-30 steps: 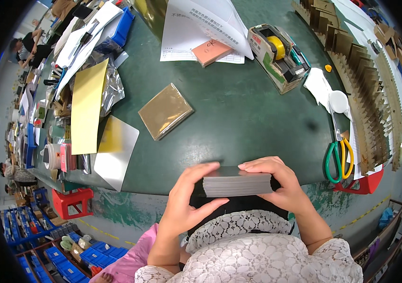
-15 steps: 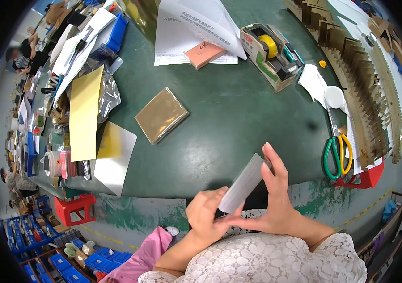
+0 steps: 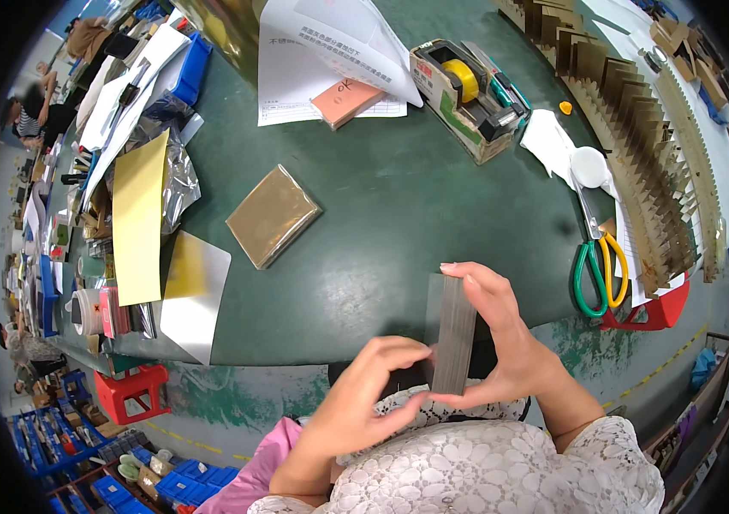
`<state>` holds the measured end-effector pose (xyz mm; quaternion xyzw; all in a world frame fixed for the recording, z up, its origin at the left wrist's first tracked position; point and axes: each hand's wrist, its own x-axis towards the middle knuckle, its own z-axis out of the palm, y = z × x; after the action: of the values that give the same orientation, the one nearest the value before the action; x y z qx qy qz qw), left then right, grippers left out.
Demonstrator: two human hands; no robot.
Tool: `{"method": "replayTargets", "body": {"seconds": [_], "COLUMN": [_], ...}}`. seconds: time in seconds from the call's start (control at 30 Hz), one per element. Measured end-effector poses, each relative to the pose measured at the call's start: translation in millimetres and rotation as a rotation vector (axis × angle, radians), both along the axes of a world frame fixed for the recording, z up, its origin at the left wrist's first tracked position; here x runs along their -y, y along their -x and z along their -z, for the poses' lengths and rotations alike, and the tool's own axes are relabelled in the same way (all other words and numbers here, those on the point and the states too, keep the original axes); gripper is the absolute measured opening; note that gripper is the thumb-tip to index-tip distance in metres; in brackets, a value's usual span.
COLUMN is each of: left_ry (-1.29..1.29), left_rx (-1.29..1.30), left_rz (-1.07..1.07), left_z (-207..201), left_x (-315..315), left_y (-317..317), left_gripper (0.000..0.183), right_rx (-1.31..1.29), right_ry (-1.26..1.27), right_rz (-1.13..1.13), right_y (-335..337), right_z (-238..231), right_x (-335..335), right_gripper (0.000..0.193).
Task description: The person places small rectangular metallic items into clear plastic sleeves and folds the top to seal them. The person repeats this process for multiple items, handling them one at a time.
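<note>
A green-topped bench (image 3: pixel 321 300) fills most of the space ahead of the person, and a notched rack of thin brown plates (image 3: pixel 634 128) runs along its far right side. Across the bench, a white sheet (image 3: pixel 287 73) carries dark printed lines, part of it curling over; a plain yellow sheet (image 3: pixel 140 223) lies to the left. Near the near edge, the right hand (image 3: pixel 510 360) grips a stack of thin grey plates (image 3: pixel 454 343) by its two ends, fingertips at the far one, thumb at the near one. The left hand (image 3: pixel 351 398) is half curled at the stack's left side; I can't tell whether it grips. Scissors (image 3: pixel 595 233) lie off to the right. Beyond the stack sits a tape dispenser (image 3: pixel 474 116), printed on its side; a clear-wrapped brown block (image 3: pixel 270 214) lies farther left. A smaller pink block (image 3: pixel 347 101), resting on the printed sheet, bears a dark handwritten mark.
</note>
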<state>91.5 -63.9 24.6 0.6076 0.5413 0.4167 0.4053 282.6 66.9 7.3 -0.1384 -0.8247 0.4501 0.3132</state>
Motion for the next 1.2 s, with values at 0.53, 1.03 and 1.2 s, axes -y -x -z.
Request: {"method": "replayTargets", "body": {"seconds": [0.53, 1.03, 1.2], "left_ry": [0.167, 0.154, 0.159], "left_rx": [0.353, 0.306, 0.291], "left_rz": [-0.113, -0.112, -0.096], "left_z": [0.8, 4.4, 2.6], "left_x": [-24.4, -23.0, -20.3], "left_y": [-3.7, -8.6, -12.1], "left_gripper": [0.058, 0.061, 0.059], "right_rx": [0.054, 0.036, 0.021], "right_ry": [0.012, -0.021, 0.035], "right_rz": [-0.019, -0.031, -0.021], "right_y": [5.9, -4.6, -8.0], "right_z": [-3.4, -4.2, 0.3], "right_x": [-1.0, -3.5, -1.3], "right_gripper": [0.097, 0.09, 0.101]}}
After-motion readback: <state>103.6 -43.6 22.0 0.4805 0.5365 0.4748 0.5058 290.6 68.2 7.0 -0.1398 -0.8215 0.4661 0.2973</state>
